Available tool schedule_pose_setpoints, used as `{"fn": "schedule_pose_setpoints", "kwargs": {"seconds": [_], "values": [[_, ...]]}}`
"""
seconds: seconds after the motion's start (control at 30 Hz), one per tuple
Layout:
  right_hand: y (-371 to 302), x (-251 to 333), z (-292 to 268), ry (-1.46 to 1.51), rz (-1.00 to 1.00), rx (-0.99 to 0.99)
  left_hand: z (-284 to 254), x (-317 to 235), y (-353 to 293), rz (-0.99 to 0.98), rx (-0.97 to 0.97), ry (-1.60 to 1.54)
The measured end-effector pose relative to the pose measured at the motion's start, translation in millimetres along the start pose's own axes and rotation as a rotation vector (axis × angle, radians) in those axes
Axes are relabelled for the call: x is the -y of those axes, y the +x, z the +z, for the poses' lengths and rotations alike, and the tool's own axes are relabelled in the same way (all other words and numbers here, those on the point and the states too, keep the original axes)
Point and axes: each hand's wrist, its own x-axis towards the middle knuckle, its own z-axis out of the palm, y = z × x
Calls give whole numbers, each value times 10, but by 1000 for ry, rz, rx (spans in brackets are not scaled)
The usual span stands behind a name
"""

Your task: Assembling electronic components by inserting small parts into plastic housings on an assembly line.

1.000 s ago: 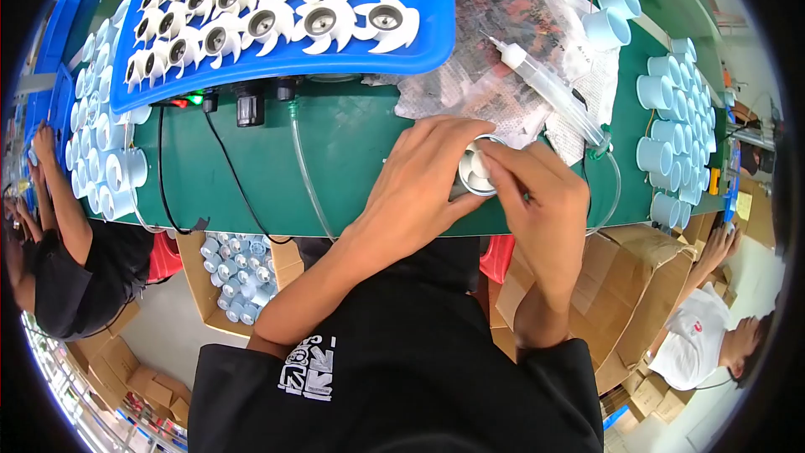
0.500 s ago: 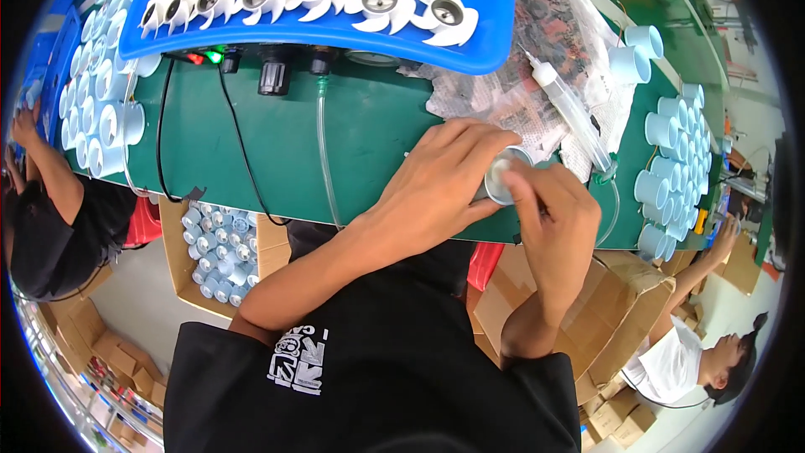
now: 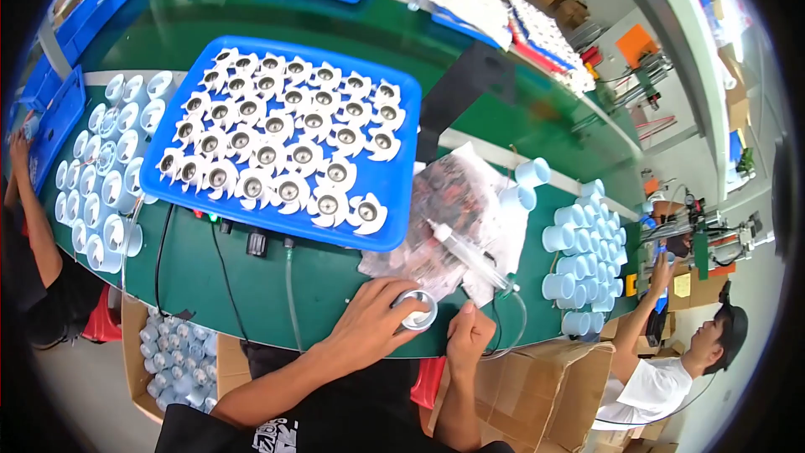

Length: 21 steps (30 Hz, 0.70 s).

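My left hand [image 3: 369,325] wraps round a light blue plastic cup-shaped housing [image 3: 433,309] near the bench's front edge. The housing's open mouth faces up, and a white part shows inside it. Just right of it, and apart from it, my right hand [image 3: 470,337] is closed like a fist at the bench edge; whatever its fingers hold, if anything, is hidden. Beyond the hands, a clear dispensing syringe [image 3: 470,253] with a tube lies on a stained plastic sheet [image 3: 444,193]. White fan impellers [image 3: 275,124] with dark round hubs fill a blue tray [image 3: 352,239] at centre left.
Light blue housings stand in groups on the left [image 3: 113,189] and right [image 3: 574,239] of the green bench. An open cardboard box [image 3: 142,386] below holds more; another box [image 3: 537,394] stands right. Cables and a clear tube [image 3: 293,294] hang over the front edge. Co-workers sit on both sides.
My right hand has come away from the housing to its right and closed. My left hand still holds the housing. The view has tilted up, showing the whole tray and the far bench.
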Motion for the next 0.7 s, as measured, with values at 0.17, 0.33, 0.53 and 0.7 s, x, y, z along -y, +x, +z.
{"fn": "schedule_pose_setpoints", "kwargs": {"seconds": [0.17, 0.33, 0.53, 0.7], "values": [[68, -1, -79, 70, 87, -39, -42, -66, -16, 72, -83, -116], [147, 28, 55, -31, 37, 60, -532, -188, -219, 23, -163, -186], [99, -157, -93, -130, -36, -116, -1165, -100, -410, 47, -352, -207], [105, 147, 17, -243, -16, 46, -1800, -14, -808, -127, -670, 11]]}}
